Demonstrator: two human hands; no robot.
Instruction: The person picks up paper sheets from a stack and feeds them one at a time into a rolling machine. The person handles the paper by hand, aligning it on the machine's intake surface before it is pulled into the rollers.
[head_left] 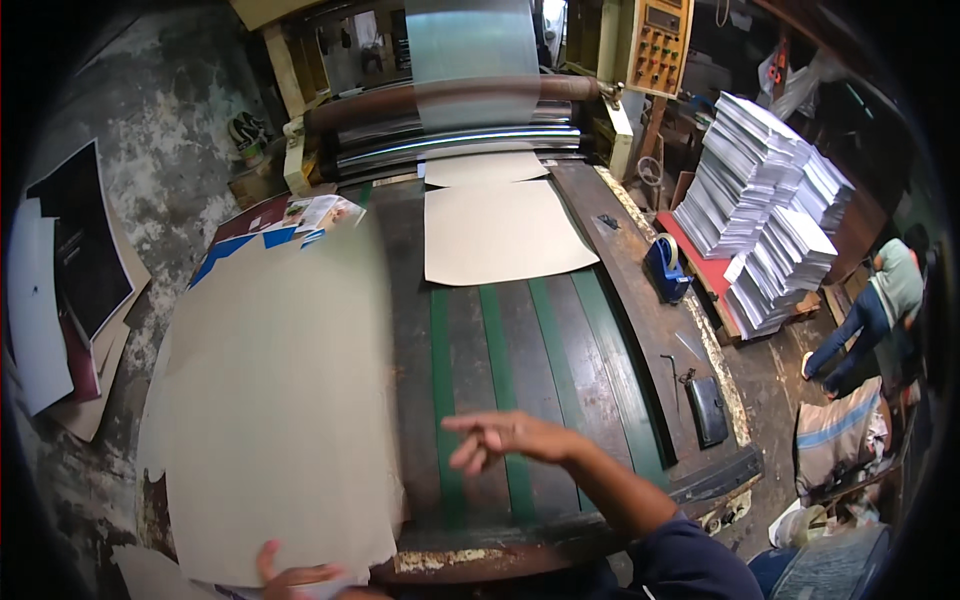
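My left hand [305,578] lies at the near edge of a large beige paperboard sheet [280,420], thumb spread away from the fingers; part of it is cut off by the lower rim. Over the dark feed table with green belts [505,345], my right hand [515,437] is open and holds nothing. Its index finger stretches left toward the sheet, the other fingers loosely bent. Farther up the belts, another beige sheet [505,235] lies flat behind one [485,168] that reaches the rollers [460,150]. The large sheet's right edge is blurred.
Printed sheets [320,215] stick out under the large sheet's far end. On the right ledge are a blue tape dispenser [667,268] and a black case [708,410]. Beyond stand tall paper stacks [745,190], a sack [840,435] and a bending person [880,300]. A button panel [660,50] hangs above.
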